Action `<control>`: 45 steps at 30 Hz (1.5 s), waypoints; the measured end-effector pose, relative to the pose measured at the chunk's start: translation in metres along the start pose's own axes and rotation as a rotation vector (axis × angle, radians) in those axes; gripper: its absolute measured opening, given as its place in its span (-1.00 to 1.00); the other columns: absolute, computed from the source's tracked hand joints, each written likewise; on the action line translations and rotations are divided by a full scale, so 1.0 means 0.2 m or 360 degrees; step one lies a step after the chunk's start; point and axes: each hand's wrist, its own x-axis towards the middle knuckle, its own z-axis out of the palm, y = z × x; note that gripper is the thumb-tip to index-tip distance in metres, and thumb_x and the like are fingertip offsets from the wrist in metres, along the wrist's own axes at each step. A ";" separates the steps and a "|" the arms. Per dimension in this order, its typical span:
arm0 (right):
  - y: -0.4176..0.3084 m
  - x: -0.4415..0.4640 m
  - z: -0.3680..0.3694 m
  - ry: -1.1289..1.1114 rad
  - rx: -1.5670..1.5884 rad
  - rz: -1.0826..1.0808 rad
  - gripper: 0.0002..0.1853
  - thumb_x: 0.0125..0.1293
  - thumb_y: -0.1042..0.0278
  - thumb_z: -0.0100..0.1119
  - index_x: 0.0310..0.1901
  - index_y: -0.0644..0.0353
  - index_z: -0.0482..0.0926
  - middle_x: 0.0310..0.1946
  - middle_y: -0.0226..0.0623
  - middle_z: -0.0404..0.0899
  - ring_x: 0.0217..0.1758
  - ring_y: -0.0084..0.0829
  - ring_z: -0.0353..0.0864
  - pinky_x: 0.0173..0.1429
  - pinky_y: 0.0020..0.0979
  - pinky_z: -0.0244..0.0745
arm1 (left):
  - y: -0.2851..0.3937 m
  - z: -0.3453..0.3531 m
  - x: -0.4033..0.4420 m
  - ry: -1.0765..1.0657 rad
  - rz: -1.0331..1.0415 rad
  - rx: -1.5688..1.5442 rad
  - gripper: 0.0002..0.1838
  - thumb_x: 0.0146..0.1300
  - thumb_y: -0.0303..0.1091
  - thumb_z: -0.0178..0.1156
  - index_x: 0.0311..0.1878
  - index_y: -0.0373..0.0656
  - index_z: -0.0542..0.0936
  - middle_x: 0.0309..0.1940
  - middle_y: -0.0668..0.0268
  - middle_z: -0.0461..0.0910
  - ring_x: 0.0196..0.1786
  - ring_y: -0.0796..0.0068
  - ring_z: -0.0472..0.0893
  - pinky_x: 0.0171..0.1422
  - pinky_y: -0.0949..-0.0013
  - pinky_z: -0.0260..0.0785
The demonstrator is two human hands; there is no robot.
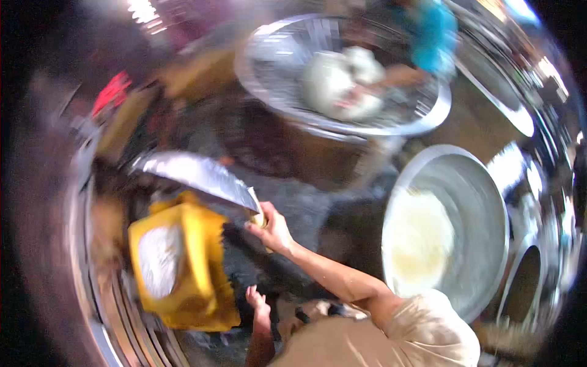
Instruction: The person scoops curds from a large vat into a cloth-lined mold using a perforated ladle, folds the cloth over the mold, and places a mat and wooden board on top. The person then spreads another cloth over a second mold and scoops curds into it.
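My right hand (pixel 272 229) is closed round the pale handle of a broad, curved metal tool (pixel 199 177), which stretches out to the left and is smeared by motion. Lower down, my left hand (pixel 258 301) has its fingers raised and apart, with nothing seen in it. To its left stands a yellow container (pixel 211 269) with a whitish thing (pixel 160 260) showing in its opening; the metal tool is above this container in the view. A deep metal basin (pixel 483 214) on the right holds a pale, whitish content (pixel 422 238).
At the top, a wide metal basin (pixel 257 61) holds large white lumps (pixel 336 82). A co-worker's arm in a blue sleeve (pixel 434 37) reaches to them. Dark, wet-looking floor lies between. A red thing (pixel 112 92) is at upper left; more metal vessels line the right.
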 end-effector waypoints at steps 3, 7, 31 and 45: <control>0.36 0.04 -0.73 0.0089 -0.0600 0.0399 -0.67 -0.04 0.25 0.22 -0.35 0.37 0.45 -0.46 0.01 0.49 -0.37 -0.25 0.53 -0.24 -0.27 0.42 | 0.04 1.06 -0.01 -0.0745 0.0142 0.0584 -0.44 0.07 -0.14 0.11 0.17 -0.05 0.32 0.18 0.25 0.24 0.21 0.37 0.20 0.19 0.15 0.07; 0.47 -0.64 -1.60 0.0594 -0.1112 0.0819 -0.57 -0.10 0.10 0.31 -0.43 0.41 0.51 -0.55 -0.02 0.54 -0.49 -0.21 0.58 -0.38 -0.28 0.47 | 0.12 1.67 -0.58 -0.1517 0.0481 0.1021 -0.48 0.19 -0.08 -0.02 0.18 -0.13 0.31 0.16 0.30 0.28 0.17 0.45 0.25 0.18 0.34 0.08; 1.88 -2.15 -2.83 0.0098 -0.1363 0.2200 -0.64 0.01 0.43 0.02 -0.09 0.26 0.40 -0.24 0.06 0.50 -0.11 0.02 0.50 -0.06 -0.04 0.42 | 0.39 1.64 -0.89 -0.0742 0.0806 0.1078 -0.35 0.28 0.16 -0.29 0.25 -0.16 0.17 0.20 0.31 0.20 0.20 0.34 0.20 0.32 0.26 -0.04; 1.54 -2.30 -2.54 -0.0584 -0.0498 0.1780 -0.77 -0.02 0.33 0.13 -0.28 0.16 0.49 -0.48 -0.18 0.45 -0.41 -0.35 0.50 -0.34 -0.34 0.40 | 0.14 1.67 -1.00 -0.0529 0.1022 0.1470 -0.34 0.30 0.10 -0.27 -0.06 -0.43 0.43 -0.15 0.12 0.51 -0.11 0.29 0.46 0.04 0.32 0.23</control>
